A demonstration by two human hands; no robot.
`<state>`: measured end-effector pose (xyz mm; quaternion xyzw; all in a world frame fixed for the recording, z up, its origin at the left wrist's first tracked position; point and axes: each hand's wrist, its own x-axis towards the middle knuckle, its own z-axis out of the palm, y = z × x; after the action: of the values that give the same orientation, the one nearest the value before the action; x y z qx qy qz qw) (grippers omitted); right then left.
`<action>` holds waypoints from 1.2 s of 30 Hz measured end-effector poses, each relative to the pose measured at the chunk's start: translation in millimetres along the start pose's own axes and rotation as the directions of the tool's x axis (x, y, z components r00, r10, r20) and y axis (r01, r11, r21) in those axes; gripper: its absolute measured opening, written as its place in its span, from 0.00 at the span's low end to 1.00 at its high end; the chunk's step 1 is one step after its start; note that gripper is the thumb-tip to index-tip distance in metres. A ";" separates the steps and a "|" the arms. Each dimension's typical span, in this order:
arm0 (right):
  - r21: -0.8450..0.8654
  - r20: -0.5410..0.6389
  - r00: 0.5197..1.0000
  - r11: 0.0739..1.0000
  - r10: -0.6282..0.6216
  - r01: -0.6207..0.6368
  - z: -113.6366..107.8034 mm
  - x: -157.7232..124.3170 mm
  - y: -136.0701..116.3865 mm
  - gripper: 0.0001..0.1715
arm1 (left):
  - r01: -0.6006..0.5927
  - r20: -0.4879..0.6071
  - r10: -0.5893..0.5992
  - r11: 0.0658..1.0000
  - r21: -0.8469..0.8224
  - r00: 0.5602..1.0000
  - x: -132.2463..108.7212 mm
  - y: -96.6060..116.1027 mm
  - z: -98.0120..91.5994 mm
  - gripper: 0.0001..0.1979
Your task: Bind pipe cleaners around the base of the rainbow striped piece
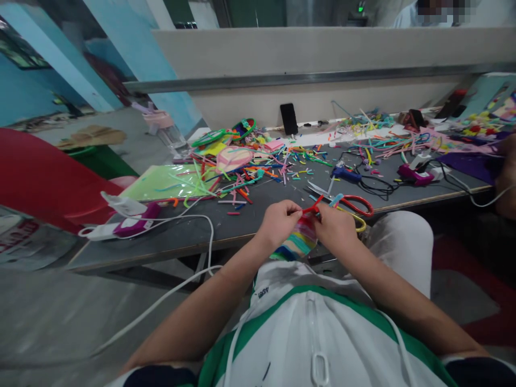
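Note:
A red pipe cleaner [311, 208] is pinched between my left hand [281, 219] and my right hand [335, 224], just over my lap at the table's front edge. Its bent ends stick up between the fingertips. Below my hands lies a striped, multicoloured bundle [297, 244], perhaps more pipe cleaners in a clear bag. Beside my right hand, scissors with red handles [358, 202] rest on the table edge. Yellow scissor-like handles [360, 221] show partly behind that hand. A short light-blue piece [336, 200] stands out just above my right fingers.
Cut pipe-cleaner pieces [298, 161] litter the grey table [242, 228]. A blue glue gun [345, 173] with black cord lies ahead. Purple power strips [139, 220] sit at both sides, and a white cable [212, 236] hangs leftward. A phone [288, 118] leans at the back. Another person's arm [507, 177] shows right.

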<state>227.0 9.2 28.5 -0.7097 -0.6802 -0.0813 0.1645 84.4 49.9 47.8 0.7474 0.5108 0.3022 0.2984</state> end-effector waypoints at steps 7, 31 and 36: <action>-0.009 -0.290 0.931 0.974 -0.221 0.228 10.4 -8.6 12.3 0.15 | 0.015 -0.023 -0.017 0.996 -0.085 1.000 5.1 -5.2 -1.2 0.08; 0.209 -0.209 0.965 0.957 -0.157 0.201 -20.6 -17.4 12.5 0.08 | 0.154 0.121 -0.104 0.814 -0.560 0.987 -6.3 -22.9 -12.5 0.09; 0.486 -0.152 0.960 0.828 -0.234 0.279 -57.0 -11.0 46.8 0.08 | 0.153 0.181 -0.070 0.851 -0.502 0.981 -2.2 -22.9 -22.6 0.10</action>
<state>278.9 -21.7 72.2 -0.5401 -0.7590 0.0469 0.3604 53.3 57.8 44.6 0.6308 0.4295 0.3503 0.5430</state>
